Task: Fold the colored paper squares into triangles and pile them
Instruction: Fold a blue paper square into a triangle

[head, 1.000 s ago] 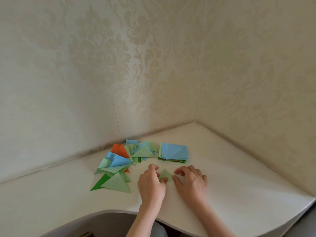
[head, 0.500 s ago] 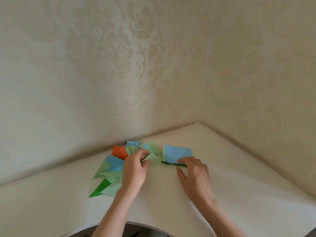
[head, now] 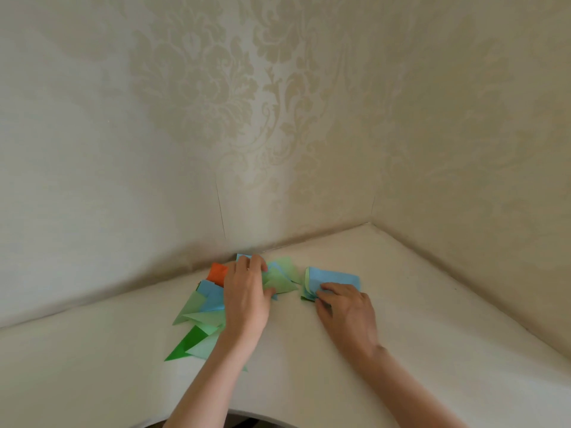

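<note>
A person's two hands work over colored paper on a white surface (head: pixel 309 366) set into a wallpapered corner (head: pixel 374 211). The left hand (head: pixel 247 301) lies on the pile of folded triangles (head: pixel 200 313), a loose spread of light green, dark green, blue and orange pieces; its fingers and thumb curl round a light green triangle (head: pixel 279 284) at the pile's right edge. Just right of the pile, apart from it, sits the stack of unfolded squares (head: pixel 335 278), a blue sheet on top. The right hand (head: pixel 346 313) reaches to the stack's near edge, thumb and fingertips pinching the sheets there, where light green and dark green edges show beneath the blue. An orange piece (head: pixel 217 273) lies at the pile's far side, near the wall.
</note>
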The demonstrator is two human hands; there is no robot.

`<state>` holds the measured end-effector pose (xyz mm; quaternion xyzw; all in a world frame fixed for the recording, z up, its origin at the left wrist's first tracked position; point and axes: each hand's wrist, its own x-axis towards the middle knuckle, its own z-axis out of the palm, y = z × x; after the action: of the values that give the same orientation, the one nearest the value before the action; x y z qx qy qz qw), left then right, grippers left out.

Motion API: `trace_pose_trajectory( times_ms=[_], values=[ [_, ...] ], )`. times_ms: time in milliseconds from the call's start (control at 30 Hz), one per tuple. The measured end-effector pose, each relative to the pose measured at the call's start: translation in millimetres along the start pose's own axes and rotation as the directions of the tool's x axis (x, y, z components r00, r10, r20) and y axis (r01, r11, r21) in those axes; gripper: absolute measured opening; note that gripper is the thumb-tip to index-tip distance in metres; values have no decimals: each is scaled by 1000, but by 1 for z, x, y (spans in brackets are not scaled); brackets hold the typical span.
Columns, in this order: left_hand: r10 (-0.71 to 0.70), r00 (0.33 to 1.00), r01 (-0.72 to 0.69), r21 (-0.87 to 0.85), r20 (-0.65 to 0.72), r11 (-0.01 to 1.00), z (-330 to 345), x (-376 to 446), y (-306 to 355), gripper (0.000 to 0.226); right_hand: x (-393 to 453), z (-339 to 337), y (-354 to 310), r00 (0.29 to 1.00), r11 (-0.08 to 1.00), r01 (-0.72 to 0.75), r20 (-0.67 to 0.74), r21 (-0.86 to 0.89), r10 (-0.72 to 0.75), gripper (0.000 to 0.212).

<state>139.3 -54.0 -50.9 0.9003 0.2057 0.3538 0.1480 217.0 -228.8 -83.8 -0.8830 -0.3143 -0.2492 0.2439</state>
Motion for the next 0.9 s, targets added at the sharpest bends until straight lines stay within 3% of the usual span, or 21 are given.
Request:
trace_pose_trajectory(
  times_ms=[133, 300, 467, 600, 733, 900],
  values=[
    [56, 998, -44, -249, 42, 968, -4, -25, 17, 41, 2, -2, -6, 1000, 1000, -22, -20, 4, 22, 22],
    [-11, 983, 83, -385, 184, 919, 6, -65, 25, 31, 0, -8, -7, 998, 995, -53, 29, 87, 50, 13],
    [-5, 967, 122, -446, 255, 887, 9, -75, 20, 26, -9, -41, 1, 975, 984, 78, -221, 163, -41, 4],
    [90, 954, 47, -439, 285, 897, 3, -79, 18, 34, -36, -65, 1, 945, 972, 202, -284, 118, -162, 4],
    [230, 917, -52, -473, 325, 879, 0, -80, 14, 42, -61, -61, 1, 968, 975, 197, -176, 106, -177, 5],
    [282, 905, -108, -469, 319, 877, -2, -79, 15, 36, -73, -49, 5, 991, 980, 128, 25, 154, -134, 13]
  ],
)
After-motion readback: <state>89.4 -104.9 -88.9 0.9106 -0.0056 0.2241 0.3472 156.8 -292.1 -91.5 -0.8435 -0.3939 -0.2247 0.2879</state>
